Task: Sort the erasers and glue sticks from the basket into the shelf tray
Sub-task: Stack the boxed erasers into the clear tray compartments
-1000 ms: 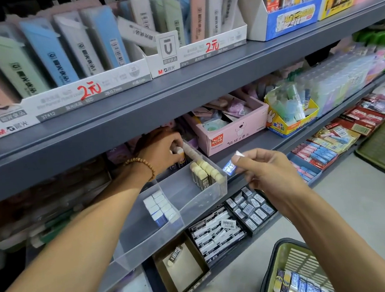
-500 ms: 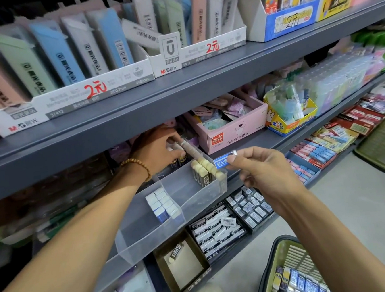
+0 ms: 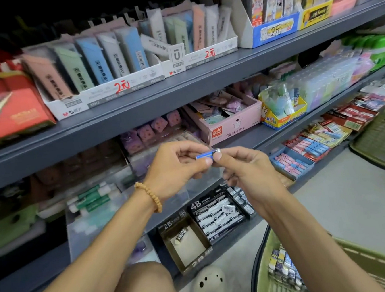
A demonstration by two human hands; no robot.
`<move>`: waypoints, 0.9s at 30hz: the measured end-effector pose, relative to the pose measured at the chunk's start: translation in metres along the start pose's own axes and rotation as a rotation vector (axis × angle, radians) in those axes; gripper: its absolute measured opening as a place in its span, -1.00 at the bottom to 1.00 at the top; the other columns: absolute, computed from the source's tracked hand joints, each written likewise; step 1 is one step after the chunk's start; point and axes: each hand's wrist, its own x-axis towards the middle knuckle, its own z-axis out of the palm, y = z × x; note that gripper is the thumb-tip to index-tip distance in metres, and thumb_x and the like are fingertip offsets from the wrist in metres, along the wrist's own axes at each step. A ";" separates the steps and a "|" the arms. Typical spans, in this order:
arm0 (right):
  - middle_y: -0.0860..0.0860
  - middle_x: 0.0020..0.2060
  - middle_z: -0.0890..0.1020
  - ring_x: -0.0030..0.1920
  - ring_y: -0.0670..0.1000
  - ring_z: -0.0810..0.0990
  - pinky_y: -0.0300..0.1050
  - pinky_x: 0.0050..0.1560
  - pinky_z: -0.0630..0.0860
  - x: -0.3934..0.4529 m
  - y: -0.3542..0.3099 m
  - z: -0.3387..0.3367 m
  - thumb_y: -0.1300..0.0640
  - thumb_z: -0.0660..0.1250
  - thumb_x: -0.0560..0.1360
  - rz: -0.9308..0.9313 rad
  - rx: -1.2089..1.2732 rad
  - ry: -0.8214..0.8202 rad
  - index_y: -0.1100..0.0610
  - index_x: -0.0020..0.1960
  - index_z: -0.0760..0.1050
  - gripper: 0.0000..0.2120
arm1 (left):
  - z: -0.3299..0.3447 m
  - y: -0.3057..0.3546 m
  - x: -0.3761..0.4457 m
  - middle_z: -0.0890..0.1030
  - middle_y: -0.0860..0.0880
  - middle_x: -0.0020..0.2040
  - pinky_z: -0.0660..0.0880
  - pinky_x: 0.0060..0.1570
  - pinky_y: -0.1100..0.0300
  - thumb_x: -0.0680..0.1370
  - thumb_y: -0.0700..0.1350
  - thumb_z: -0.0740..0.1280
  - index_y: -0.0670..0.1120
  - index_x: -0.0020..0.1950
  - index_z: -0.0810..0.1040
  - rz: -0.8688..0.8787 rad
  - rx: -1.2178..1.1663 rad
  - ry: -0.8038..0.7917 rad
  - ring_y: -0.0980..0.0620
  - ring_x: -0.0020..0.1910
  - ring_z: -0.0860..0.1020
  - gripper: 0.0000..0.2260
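A small blue-and-white eraser (image 3: 207,154) is pinched between both hands in front of the middle shelf. My left hand (image 3: 177,168), with a bead bracelet at the wrist, holds its left end; my right hand (image 3: 245,171) holds its right end. Below and behind the hands lies the clear plastic shelf tray (image 3: 95,221), blurred, so its contents are hard to make out. The green basket (image 3: 369,267) stands at the bottom right with several small erasers (image 3: 283,266) in its near corner.
Grey shelves (image 3: 181,86) carry boxed stationery: pastel cases above, a pink box (image 3: 229,125) and a yellow box (image 3: 284,112) in the middle, 2B and 4B eraser boxes (image 3: 214,216) lower down. Green-capped glue sticks (image 3: 91,196) lie left. A second green basket (image 3: 384,143) sits far right.
My left hand has come out of the clear tray and met the right hand, taking hold of the eraser's other end. The view has dropped lower and shifted.
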 end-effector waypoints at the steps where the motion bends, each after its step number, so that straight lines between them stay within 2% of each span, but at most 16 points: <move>1: 0.08 -0.27 0.69 -0.43 -0.09 0.46 -0.26 -0.40 0.41 -0.006 0.002 -0.002 0.19 0.47 0.49 0.011 -0.011 0.000 0.13 -0.12 0.68 -0.97 | 0.003 0.000 -0.006 0.67 -0.18 -0.21 0.56 -0.33 0.27 0.44 -0.35 0.46 -0.15 -0.07 0.66 -0.010 0.005 0.006 0.03 -0.32 0.61 -0.86; 5: 0.14 -0.18 0.71 -0.40 -0.09 0.48 -0.24 -0.37 0.44 -0.031 0.012 -0.022 0.18 0.41 0.54 0.081 0.008 0.069 0.13 -0.09 0.66 -0.93 | 0.018 -0.004 -0.023 0.64 -0.10 -0.25 0.55 -0.34 0.29 0.44 -0.33 0.47 -0.15 -0.07 0.66 -0.054 0.037 0.036 0.08 -0.36 0.61 -0.87; 10: 0.09 -0.17 0.71 -0.32 -0.05 0.55 -0.25 -0.36 0.47 -0.059 0.035 -0.075 0.15 0.38 0.56 0.143 0.030 0.179 0.15 -0.03 0.62 -0.91 | 0.054 -0.016 -0.042 0.65 -0.10 -0.25 0.55 -0.34 0.27 0.45 -0.29 0.47 -0.11 -0.08 0.65 -0.112 0.048 0.000 0.04 -0.32 0.63 -0.89; 15: 0.10 -0.10 0.71 -0.16 -0.02 0.61 -0.13 -0.10 0.49 -0.103 0.077 -0.150 0.12 0.35 0.58 0.251 -0.074 0.329 0.12 -0.05 0.62 -0.90 | 0.119 -0.038 -0.066 0.64 -0.02 -0.31 0.56 -0.33 0.26 0.46 -0.32 0.44 -0.12 -0.08 0.65 -0.190 0.012 -0.065 0.09 -0.35 0.61 -0.88; 19: 0.05 -0.15 0.61 -0.10 0.02 0.55 -0.11 -0.07 0.44 -0.136 0.119 -0.215 0.18 0.35 0.58 0.317 -0.162 0.485 0.08 -0.09 0.57 -0.92 | 0.175 -0.071 -0.086 0.61 -0.01 -0.37 0.50 -0.40 0.29 0.46 -0.31 0.44 -0.17 -0.08 0.63 -0.293 -0.057 -0.091 0.12 -0.41 0.57 -0.91; 21: 0.05 -0.12 0.62 -0.05 0.03 0.55 -0.14 -0.03 0.43 -0.149 0.142 -0.247 0.22 0.37 0.56 0.353 -0.267 0.545 0.17 0.02 0.59 -0.94 | 0.203 -0.090 -0.096 0.62 0.00 -0.35 0.51 -0.39 0.29 0.47 -0.31 0.43 -0.15 -0.08 0.63 -0.347 -0.065 -0.099 0.14 -0.40 0.57 -0.91; 24: 0.14 0.13 0.61 0.16 0.08 0.56 -0.11 0.21 0.46 -0.165 0.180 -0.287 0.20 0.38 0.55 0.480 -0.431 0.571 0.31 0.28 0.50 -0.66 | 0.244 -0.118 -0.117 0.64 -0.02 -0.33 0.49 -0.38 0.28 0.47 -0.32 0.43 -0.09 -0.12 0.63 -0.439 -0.079 -0.088 0.13 -0.41 0.57 -0.87; 27: 0.21 0.28 0.56 0.28 0.15 0.53 0.00 0.32 0.43 -0.175 0.212 -0.312 0.11 0.39 0.54 0.600 -0.570 0.520 0.31 0.38 0.43 -0.52 | 0.273 -0.146 -0.139 0.64 -0.02 -0.33 0.50 -0.42 0.30 0.45 -0.34 0.44 -0.06 -0.15 0.63 -0.539 -0.063 -0.075 0.12 -0.40 0.57 -0.83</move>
